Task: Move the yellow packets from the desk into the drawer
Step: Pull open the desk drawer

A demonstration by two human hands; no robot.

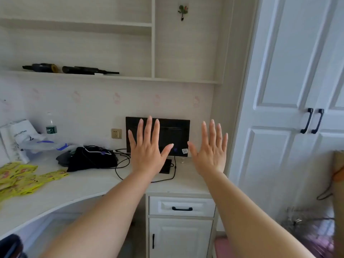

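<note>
The left hand and right hand are raised, fingers spread straight, holding nothing. Yellow packets lie heaped on the desk at nine o'clock. The drawer at six o'clock is closed.

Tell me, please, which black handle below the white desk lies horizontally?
The black bar handle on the white drawer; the black handle on the white cabinet door beneath it stands vertical.
</note>
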